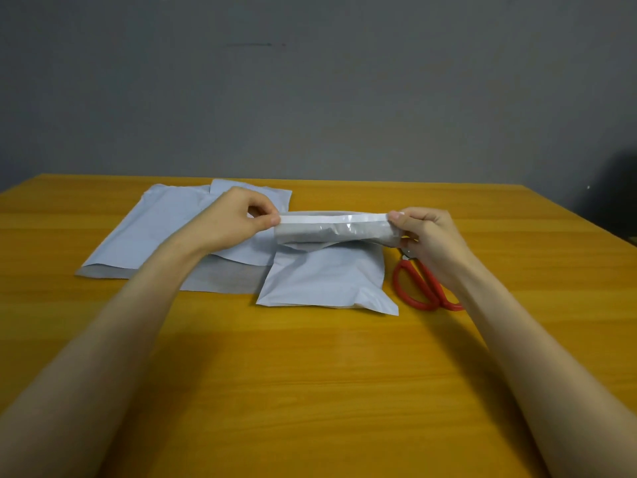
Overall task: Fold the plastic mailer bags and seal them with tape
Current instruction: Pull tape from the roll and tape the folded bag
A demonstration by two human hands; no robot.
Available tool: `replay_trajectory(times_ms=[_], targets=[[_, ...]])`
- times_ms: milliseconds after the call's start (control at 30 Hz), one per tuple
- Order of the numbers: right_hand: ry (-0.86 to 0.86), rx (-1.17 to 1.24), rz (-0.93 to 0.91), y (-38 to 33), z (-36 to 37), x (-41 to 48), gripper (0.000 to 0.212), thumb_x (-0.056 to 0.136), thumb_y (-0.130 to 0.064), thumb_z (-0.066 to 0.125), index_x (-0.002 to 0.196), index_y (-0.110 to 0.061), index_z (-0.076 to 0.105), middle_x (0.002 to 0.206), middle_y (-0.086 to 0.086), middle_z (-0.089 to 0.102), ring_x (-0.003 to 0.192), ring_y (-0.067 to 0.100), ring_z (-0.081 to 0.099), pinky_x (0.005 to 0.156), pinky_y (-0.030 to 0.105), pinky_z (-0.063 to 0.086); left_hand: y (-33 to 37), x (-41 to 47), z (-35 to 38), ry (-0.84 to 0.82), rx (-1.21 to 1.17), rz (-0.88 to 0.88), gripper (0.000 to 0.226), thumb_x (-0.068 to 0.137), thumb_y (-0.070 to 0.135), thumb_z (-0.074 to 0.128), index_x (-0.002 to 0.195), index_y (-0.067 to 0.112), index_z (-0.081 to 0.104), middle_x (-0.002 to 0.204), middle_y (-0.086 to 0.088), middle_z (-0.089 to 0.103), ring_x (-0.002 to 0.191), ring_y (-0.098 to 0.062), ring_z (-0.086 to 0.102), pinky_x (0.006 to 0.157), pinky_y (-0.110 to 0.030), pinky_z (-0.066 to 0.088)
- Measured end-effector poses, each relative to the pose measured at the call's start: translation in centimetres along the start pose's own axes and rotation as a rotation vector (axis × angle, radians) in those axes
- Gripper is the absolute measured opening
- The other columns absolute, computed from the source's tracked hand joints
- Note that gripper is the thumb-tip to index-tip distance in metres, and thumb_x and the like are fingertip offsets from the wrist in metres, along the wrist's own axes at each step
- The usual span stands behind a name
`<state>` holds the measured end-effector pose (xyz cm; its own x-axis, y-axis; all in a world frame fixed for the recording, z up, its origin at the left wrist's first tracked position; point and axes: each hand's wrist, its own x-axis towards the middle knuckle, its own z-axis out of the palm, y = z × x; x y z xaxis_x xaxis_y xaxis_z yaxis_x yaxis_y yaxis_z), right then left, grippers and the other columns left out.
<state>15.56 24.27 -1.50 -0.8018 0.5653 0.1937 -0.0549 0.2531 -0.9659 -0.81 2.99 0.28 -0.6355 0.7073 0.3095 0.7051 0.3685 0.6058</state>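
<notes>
A pale grey mailer bag (pixel 327 281) is seen lying on the wooden table (pixel 310 374) just right of the frame's centre, its near end flat on the surface and its far flap (pixel 331 232) lifted and curled over toward the viewer. What the bag contains cannot be told: its body looks slightly puffed, but nothing inside is shown. A white strip (pixel 320 218) runs along the flap's top edge, with a glossy patch near its middle. The left end of that edge is pinched between the thumb and fingertips of the left hand (pixel 238 219), and the right end is pinched likewise by the right hand (pixel 427 236). Left of centre, flat mailer bags (pixel 165 229) are laid overlapping; a darker grey inner face is exposed along the near edge of one, and their number cannot be made out. Red-handled scissors (pixel 410 288) lie just right of the held bag, their blades hidden behind the right hand and one handle loop crossed by the forearm. A dark shape (pixel 617 191) is cut off at the right edge, against the grey wall (pixel 310 81).
</notes>
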Motion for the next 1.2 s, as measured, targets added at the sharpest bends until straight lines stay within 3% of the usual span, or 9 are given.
replay_trajectory(times_ms=[133,233,333,400,467,600,733,1033,1200], targets=[[0.027,-0.012,0.064,-0.1,-0.1,0.0,0.030,0.093,-0.014,0.056,0.091,0.015,0.061,0.088,0.034,0.059,0.080,0.030,0.056,0.069,0.040,0.043,-0.4,-0.5,1.2,0.133,-0.413,-0.143,0.013,0.092,0.017,0.056,0.086,0.016,0.067,0.083,0.005,0.065,0.081,-0.004,0.059,0.075,-0.015,0.045],[0.092,0.013,0.135,-0.1,0.0,0.0,0.012,0.092,-0.008,0.057,0.095,-0.002,0.066,0.096,0.019,0.068,0.089,0.026,0.060,0.091,0.047,0.048,-0.7,-0.7,2.4,0.146,-0.600,-0.201,0.015,0.092,0.016,0.055,0.082,0.019,0.066,0.085,0.005,0.065,0.086,-0.009,0.060,0.077,-0.021,0.048],[0.223,-0.059,0.159,0.2,0.4,0.6,0.020,0.089,-0.006,0.060,0.109,-0.010,0.063,0.108,0.015,0.065,0.092,0.022,0.058,0.087,0.045,0.052,-0.3,-0.8,3.4,0.168,-0.605,-0.232,0.015,0.094,0.014,0.052,0.087,0.012,0.064,0.084,0.003,0.061,0.083,-0.010,0.057,0.082,-0.022,0.050],[0.451,-0.258,-0.001,-0.1,0.8,0.9,0.026,0.087,-0.004,0.058,0.112,-0.010,0.060,0.107,0.006,0.062,0.096,0.020,0.058,0.082,0.034,0.051,0.2,-0.9,3.9,0.211,-0.617,-0.242,0.013,0.095,0.013,0.051,0.088,0.009,0.063,0.080,0.002,0.060,0.077,-0.009,0.056,0.079,-0.020,0.049],[0.597,-0.371,-0.329,-1.3,1.6,0.5,0.022,0.083,-0.003,0.055,0.103,-0.010,0.061,0.098,0.002,0.060,0.088,0.016,0.057,0.082,0.027,0.048,0.5,-0.9,4.3,0.270,-0.615,-0.244,0.015,0.094,0.013,0.052,0.082,0.012,0.062,0.077,0.003,0.060,0.073,-0.008,0.055,0.077,-0.020,0.049],[0.341,-0.526,-0.677,-3.6,6.8,-1.4,0.012,0.082,-0.004,0.058,0.086,-0.008,0.068,0.081,0.002,0.063,0.069,0.005,0.052,0.066,0.012,0.039,0.8,-1.0,4.6,0.337,-0.632,-0.229,0.015,0.094,0.013,0.053,0.082,0.013,0.062,0.076,0.002,0.061,0.072,-0.008,0.054,0.073,-0.021,0.048],[0.077,-0.687,-0.574,-2.2,10.9,-0.7,0.011,0.085,-0.009,0.063,0.089,-0.009,0.073,0.088,0.008,0.068,0.075,0.015,0.058,0.069,0.018,0.039,0.4,-1.1,4.8,0.328,-0.663,-0.192,0.016,0.094,0.011,0.052,0.091,0.003,0.066,0.086,-0.008,0.066,0.079,-0.012,0.061,0.068,-0.012,0.048],[0.188,-0.518,-0.426,-1.0,11.8,-0.3,0.007,0.083,-0.012,0.067,0.085,-0.010,0.074,0.084,0.005,0.070,0.074,0.012,0.059,0.065,0.013,0.040,0.7,-1.9,5.6,0.311,-0.769,-0.157,0.014,0.093,0.008,0.053,0.087,0.004,0.065,0.077,0.001,0.065,0.064,0.006,0.063,0.062,-0.006,0.045],[0.227,-0.505,-0.424,-1.0,11.4,-0.6,0.010,0.085,-0.013,0.068,0.089,-0.009,0.075,0.088,0.006,0.072,0.074,0.008,0.056,0.066,0.008,0.038,0.7,-2.1,5.6,0.323,-0.777,-0.113,0.011,0.090,0.003,0.057,0.091,0.009,0.067,0.084,0.004,0.066,0.071,0.008,0.064,0.068,-0.007,0.047]])
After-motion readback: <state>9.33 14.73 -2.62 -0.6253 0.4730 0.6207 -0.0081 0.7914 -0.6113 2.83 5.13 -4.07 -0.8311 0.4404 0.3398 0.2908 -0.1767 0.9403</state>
